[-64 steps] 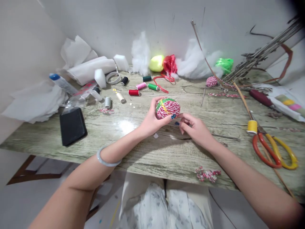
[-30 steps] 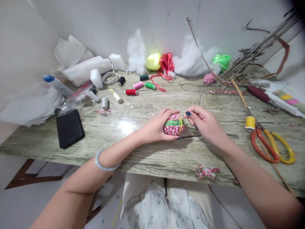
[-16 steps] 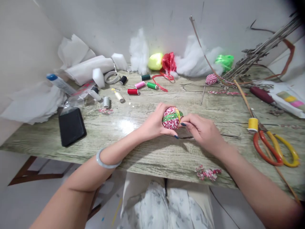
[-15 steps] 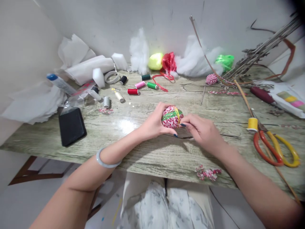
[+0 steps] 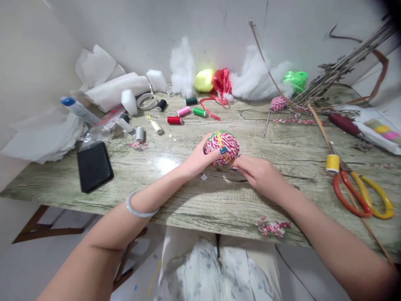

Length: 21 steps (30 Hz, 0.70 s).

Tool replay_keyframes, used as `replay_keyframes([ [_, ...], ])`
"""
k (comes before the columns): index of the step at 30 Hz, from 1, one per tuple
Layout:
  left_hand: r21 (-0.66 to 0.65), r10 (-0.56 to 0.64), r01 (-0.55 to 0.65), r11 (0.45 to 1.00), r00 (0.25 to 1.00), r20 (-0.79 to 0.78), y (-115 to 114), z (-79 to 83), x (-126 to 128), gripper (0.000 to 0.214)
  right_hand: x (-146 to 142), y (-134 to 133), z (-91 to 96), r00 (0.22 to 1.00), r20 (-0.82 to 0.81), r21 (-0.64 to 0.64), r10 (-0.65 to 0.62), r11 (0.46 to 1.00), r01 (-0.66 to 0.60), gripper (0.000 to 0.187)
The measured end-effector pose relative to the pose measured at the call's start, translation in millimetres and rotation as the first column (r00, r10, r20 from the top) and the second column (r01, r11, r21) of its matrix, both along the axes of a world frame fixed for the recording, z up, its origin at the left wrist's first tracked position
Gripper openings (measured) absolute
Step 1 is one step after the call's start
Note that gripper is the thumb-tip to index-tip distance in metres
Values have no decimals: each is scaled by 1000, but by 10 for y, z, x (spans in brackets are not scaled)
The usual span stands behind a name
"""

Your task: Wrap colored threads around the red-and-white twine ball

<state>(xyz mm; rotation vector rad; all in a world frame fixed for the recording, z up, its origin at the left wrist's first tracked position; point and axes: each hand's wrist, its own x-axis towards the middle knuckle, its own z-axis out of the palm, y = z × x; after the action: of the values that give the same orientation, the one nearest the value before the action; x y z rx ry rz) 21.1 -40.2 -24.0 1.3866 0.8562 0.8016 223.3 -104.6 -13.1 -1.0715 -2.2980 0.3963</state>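
A ball of red-and-white twine (image 5: 230, 145), wrapped with green and yellow strands, is held just above the table. My left hand (image 5: 205, 155) grips it from the left, with the thumb pressed across its front. At the ball's lower right, my right hand (image 5: 250, 166) has its fingers pinched together. What sits between those fingertips is too small to make out. Below the hands, a thin dark twig (image 5: 233, 180) and a small white scrap (image 5: 204, 177) lie on the tabletop.
Thread spools, among them a red spool (image 5: 174, 120), lie beyond the hands. Scissors (image 5: 354, 188) and a yellow spool (image 5: 332, 164) are at right. A black phone-like slab (image 5: 95, 166) lies at left. Cotton wool (image 5: 253, 77) and dry branches (image 5: 344, 62) line the back.
The ball has been turned in my left hand, and its green band now faces up and away. My left thumb has moved onto its front. My right hand has shifted slightly left and down.
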Motion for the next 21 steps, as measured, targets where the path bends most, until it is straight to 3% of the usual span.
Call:
replay_keyframes([
  [3,-98,-19,26,995,997,79,-6,-19,-1,78,34,46,-24,1000,-25,-86,-7,996,5,27],
  [6,-90,-90,102,991,988,124,-24,6,-21,81,72,96,-63,995,-96,-239,-34,971,10,25],
  [9,11,-254,255,967,960,120,-50,79,-55,77,110,129,-70,989,-117,-405,-94,913,39,20],
  [11,111,-388,381,918,920,54,-71,141,-73,68,130,134,-40,984,-124,-490,-128,870,51,19],
  [13,198,-441,440,876,897,-43,-93,194,-82,63,144,128,5,979,-134,-547,-155,835,57,20],
  [17,339,-354,413,846,908,-223,-117,241,-80,60,166,115,61,964,-141,-599,-224,795,97,24],
  [21,460,-270,450,765,873,-406,-106,229,-54,58,186,125,58,936,-156,-586,-315,792,169,26],
])
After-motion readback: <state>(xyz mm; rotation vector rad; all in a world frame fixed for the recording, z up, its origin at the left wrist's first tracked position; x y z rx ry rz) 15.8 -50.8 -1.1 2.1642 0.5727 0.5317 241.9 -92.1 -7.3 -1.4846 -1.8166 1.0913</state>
